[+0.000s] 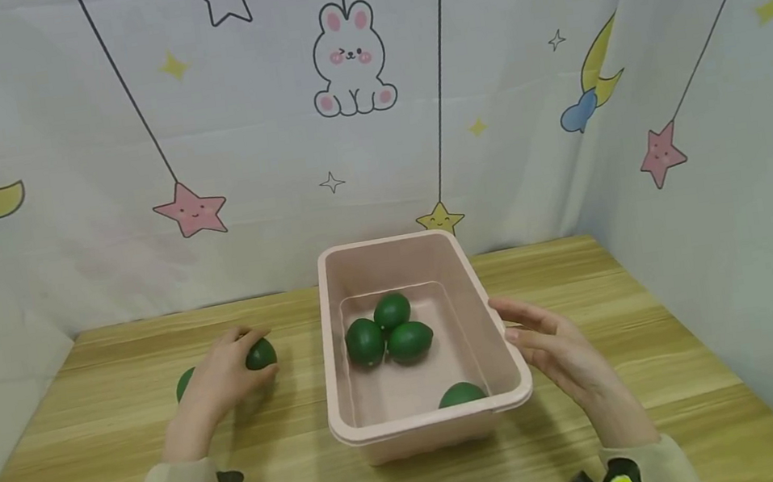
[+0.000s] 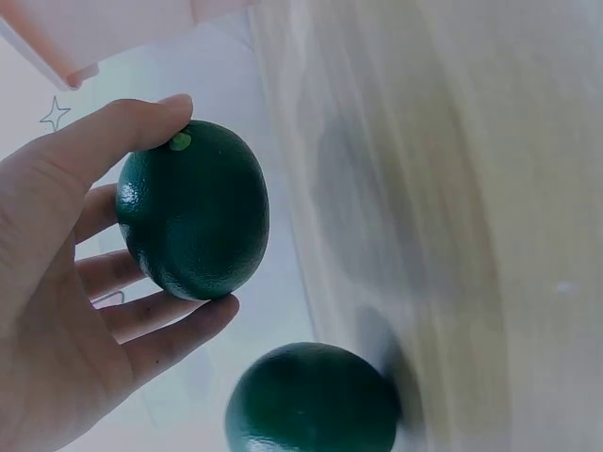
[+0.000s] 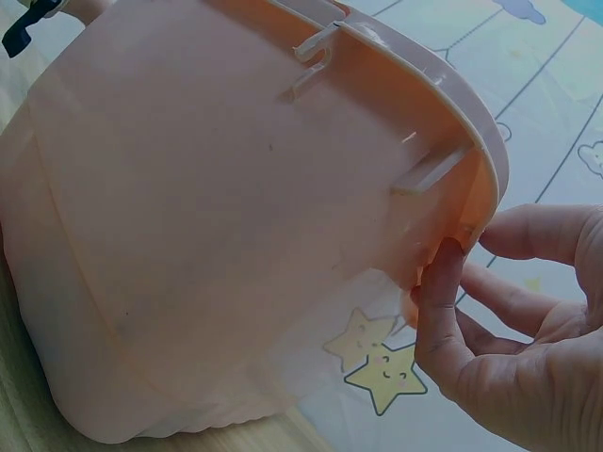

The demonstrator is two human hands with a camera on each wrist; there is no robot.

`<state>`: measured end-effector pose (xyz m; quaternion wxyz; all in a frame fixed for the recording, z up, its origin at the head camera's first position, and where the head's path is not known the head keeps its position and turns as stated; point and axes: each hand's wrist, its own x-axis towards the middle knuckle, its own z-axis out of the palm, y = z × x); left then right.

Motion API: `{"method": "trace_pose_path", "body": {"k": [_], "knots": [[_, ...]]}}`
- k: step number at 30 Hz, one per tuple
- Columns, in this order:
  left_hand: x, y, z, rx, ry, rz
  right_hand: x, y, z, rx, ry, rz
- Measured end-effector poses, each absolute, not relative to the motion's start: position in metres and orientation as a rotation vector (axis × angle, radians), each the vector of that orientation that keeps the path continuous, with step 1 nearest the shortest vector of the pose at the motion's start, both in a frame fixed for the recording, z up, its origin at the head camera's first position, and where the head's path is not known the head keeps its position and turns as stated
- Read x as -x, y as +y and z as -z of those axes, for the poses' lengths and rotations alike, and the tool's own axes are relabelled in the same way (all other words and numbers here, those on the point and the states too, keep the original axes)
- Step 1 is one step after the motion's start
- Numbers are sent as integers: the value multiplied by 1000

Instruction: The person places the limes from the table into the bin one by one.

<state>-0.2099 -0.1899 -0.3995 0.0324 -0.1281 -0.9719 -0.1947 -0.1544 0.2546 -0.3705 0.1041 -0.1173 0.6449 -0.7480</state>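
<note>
My left hand grips a dark green lime between thumb and fingers, left of the pink bin. In the left wrist view this lime is held clear of the tabletop, its pale stem end beside the thumb. Another lime lies on the table near that hand, partly hidden behind it in the head view. With thumb and fingertips my right hand pinches the bin's right rim. Inside the bin, three limes lie clustered; one more lime is partly hidden by the near wall.
The bin stands mid-table on a wood-grain tabletop. A white curtain printed with stars, clouds and a rabbit hangs behind the table and along its right side. Dark straps sit at both wrists.
</note>
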Motion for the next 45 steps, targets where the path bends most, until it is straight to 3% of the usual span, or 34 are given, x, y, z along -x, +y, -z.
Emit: {"method": "trace_pose_path", "body": {"k": [45], "knots": [[196,-158,346,524,-2815,455,156,257,373,331,1904,2207]]}}
